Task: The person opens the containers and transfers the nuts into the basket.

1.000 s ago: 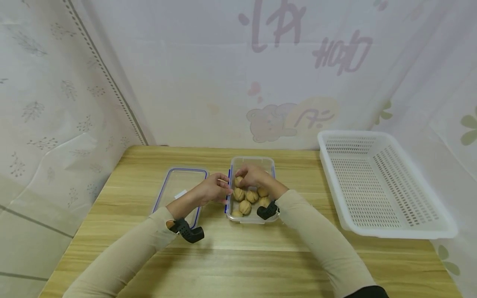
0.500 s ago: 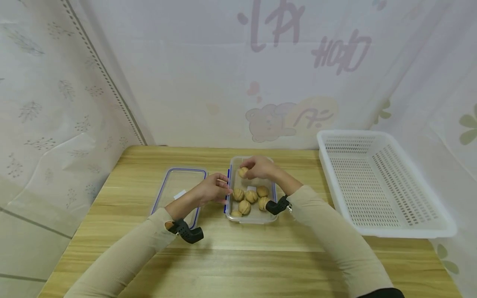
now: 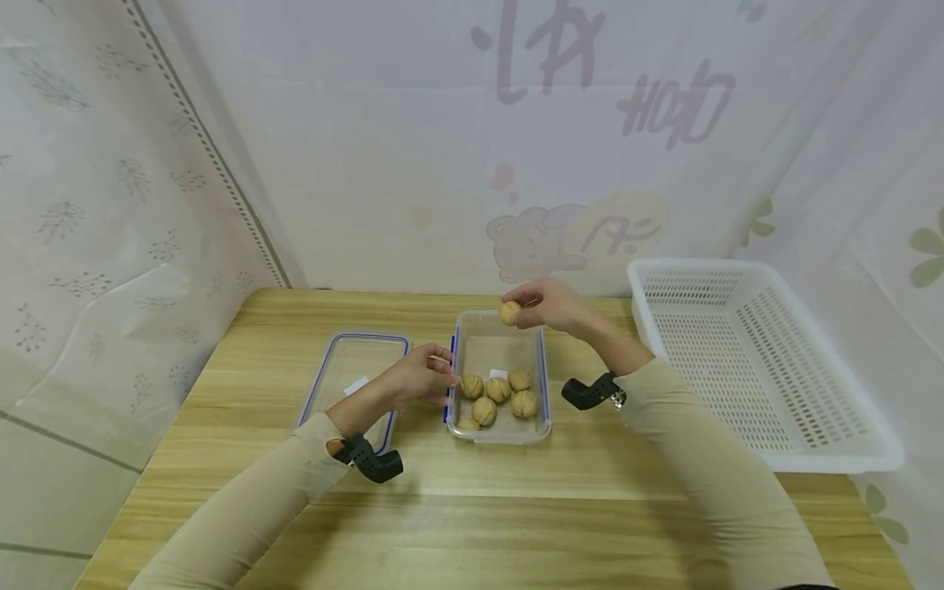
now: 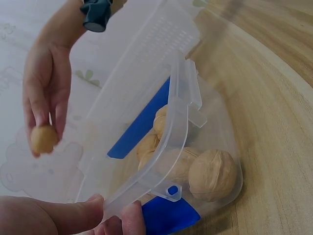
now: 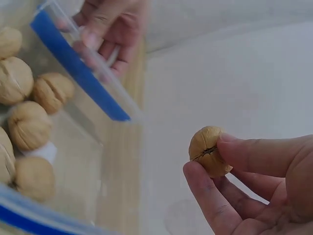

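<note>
My right hand (image 3: pixel 553 306) pinches a walnut (image 5: pixel 209 151) between thumb and fingers, raised above the far right corner of a clear plastic food container (image 3: pixel 490 340). That walnut stands clear of the container in the left wrist view. My left hand (image 3: pixel 424 375) is at the container's left rim, its thumb (image 4: pixel 83 215) and fingertips holding the edge beside a blue latch (image 4: pixel 171 215). Several walnuts (image 3: pixel 484 410) lie in the container's near half, around a small white paper piece (image 3: pixel 498 374). Its far half shows bare bottom.
A clear lid (image 3: pixel 365 352) with a blue seal lies on the wooden table (image 3: pixel 501 524) left of the container, partly under my left forearm. A large white perforated basket (image 3: pixel 737 344) stands at the right. Patterned white cloth (image 3: pixel 413 164) hangs behind.
My right hand has lifted the walnut from inside the container, moving up, away and to the right. The left hand has stayed at the rim.
</note>
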The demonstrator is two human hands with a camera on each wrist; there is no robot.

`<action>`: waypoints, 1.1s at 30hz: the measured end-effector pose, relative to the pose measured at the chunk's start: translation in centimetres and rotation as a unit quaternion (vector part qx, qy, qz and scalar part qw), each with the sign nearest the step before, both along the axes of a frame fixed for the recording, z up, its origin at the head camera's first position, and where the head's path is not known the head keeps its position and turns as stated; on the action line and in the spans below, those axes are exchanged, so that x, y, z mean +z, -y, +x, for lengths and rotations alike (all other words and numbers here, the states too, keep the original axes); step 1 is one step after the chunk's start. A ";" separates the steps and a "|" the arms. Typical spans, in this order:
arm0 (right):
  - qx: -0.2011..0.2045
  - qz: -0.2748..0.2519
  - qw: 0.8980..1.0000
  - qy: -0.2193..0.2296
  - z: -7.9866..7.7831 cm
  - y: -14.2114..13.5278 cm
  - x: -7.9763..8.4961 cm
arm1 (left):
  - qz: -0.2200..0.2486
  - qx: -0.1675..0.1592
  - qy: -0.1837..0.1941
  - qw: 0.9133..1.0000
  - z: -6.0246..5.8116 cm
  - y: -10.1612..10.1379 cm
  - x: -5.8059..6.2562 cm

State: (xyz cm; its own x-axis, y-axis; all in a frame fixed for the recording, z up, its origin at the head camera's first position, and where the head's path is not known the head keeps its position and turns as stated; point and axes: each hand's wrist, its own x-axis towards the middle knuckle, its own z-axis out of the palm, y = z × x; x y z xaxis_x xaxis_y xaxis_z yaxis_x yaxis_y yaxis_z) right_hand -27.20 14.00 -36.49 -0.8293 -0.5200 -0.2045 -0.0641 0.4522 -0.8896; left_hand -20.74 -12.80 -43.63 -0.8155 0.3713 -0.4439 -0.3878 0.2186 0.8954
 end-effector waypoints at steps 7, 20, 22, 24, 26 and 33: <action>-0.023 0.030 0.999 -0.020 -0.3 -3.8 2.1 | 0.000 0.000 -0.001 1.000 -0.1 0.0 -0.2; -0.066 0.044 0.996 -0.045 -0.7 -11.7 4.5 | -0.002 -0.001 -0.002 1.000 -0.3 -0.1 -0.3; -0.074 0.047 0.995 -0.037 -0.8 -12.9 4.7 | -0.004 -0.002 -0.002 1.000 -0.3 -0.1 -0.3; -0.080 0.053 0.995 -0.033 -1.0 -14.0 4.7 | -0.005 -0.002 -0.003 1.000 -0.2 0.0 -0.2; -0.086 0.054 0.994 -0.028 -1.1 -15.1 4.7 | -0.004 -0.003 -0.003 1.000 -0.2 0.0 -0.3; -0.111 0.061 0.991 -0.041 -1.8 -19.0 3.3 | -0.002 -0.002 -0.005 1.000 -0.1 0.0 -0.3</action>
